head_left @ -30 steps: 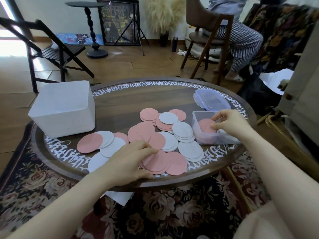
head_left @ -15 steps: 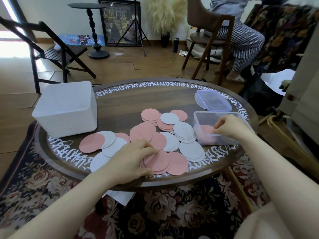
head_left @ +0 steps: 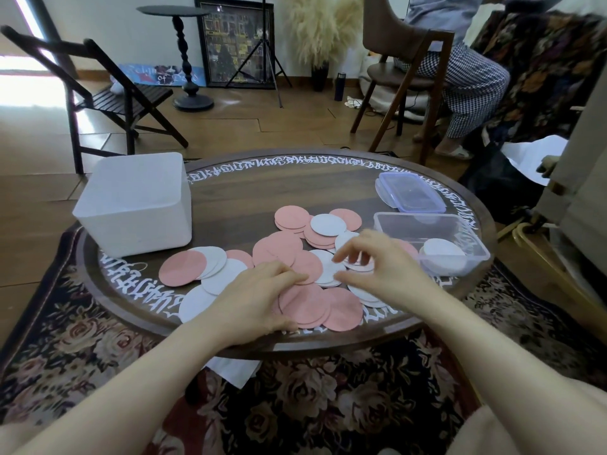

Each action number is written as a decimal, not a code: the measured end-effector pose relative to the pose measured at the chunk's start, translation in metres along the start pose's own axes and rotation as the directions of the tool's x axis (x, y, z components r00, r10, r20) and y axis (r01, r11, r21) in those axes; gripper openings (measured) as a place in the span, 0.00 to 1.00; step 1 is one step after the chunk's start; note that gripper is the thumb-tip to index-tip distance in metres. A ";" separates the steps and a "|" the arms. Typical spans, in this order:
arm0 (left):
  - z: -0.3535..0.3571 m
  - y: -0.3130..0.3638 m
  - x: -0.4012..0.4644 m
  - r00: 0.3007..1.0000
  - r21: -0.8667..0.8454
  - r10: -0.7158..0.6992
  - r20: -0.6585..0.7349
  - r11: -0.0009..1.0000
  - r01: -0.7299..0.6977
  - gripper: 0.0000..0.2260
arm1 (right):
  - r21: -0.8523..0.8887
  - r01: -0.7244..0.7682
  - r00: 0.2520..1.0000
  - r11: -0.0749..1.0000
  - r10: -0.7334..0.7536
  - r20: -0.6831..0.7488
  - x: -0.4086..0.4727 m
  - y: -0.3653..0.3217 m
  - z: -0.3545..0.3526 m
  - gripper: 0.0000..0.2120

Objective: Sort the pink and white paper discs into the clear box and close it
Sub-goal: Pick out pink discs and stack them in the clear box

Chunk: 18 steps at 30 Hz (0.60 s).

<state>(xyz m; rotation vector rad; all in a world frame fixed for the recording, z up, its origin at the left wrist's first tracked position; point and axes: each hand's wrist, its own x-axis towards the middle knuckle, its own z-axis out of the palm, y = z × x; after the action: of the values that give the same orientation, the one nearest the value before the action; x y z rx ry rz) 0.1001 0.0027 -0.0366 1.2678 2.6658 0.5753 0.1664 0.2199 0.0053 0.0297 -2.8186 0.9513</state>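
White bin (head_left: 131,205) on table (head_left: 262,192); folding chair (head_left: 108,93).

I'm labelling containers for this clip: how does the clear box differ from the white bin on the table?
The clear box is see-through and shallow; the white bin is opaque and taller. The clear box sits at the table's right with discs visible inside; the white bin sits at the left, its contents hidden from view. Both are open-topped and rectangular.

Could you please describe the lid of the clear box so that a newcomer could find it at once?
On the round wooden table, look to the far right edge. Just behind the open clear box lies the lid, flat, clear, and, unlike the box, edged in purple.
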 end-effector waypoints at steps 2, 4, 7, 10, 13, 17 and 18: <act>0.000 -0.001 -0.001 0.999 0.066 -0.038 -0.022 0.997 0.040 0.37 | -0.032 -0.038 0.991 0.999 0.042 0.130 -0.006 -0.003 0.016 0.11; 0.000 -0.001 -0.002 0.995 0.136 -0.088 -0.034 0.986 0.092 0.39 | -0.119 -0.079 0.975 0.990 0.101 0.195 -0.010 -0.004 0.030 0.19; 0.000 0.001 -0.002 0.992 0.164 -0.119 -0.031 0.979 0.122 0.37 | -0.216 -0.118 0.966 0.969 0.162 0.202 -0.012 -0.008 0.044 0.29; -0.002 0.004 -0.001 0.991 0.142 -0.137 -0.011 0.980 0.137 0.37 | -0.203 -0.147 0.969 0.968 0.182 0.165 -0.012 -0.013 0.050 0.29; -0.003 0.004 -0.001 0.989 0.122 -0.149 0.006 0.982 0.147 0.39 | -0.087 -0.223 0.951 0.971 0.236 0.199 -0.009 -0.013 0.050 0.28; -0.004 0.007 -0.001 0.990 0.118 -0.143 0.011 0.983 0.140 0.37 | 0.067 -0.299 0.940 0.952 0.281 0.193 -0.010 -0.012 0.050 0.24; -0.004 0.007 0.000 0.990 0.121 -0.142 0.013 0.983 0.139 0.37 | 0.060 -0.306 0.937 0.950 0.289 0.194 -0.010 -0.012 0.050 0.23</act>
<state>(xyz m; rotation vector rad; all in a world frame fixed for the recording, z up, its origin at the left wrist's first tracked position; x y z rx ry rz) 0.1045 0.0056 -0.0301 1.0938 2.7801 0.3852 0.1698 0.1803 -0.0284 -0.3259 -3.0035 1.1944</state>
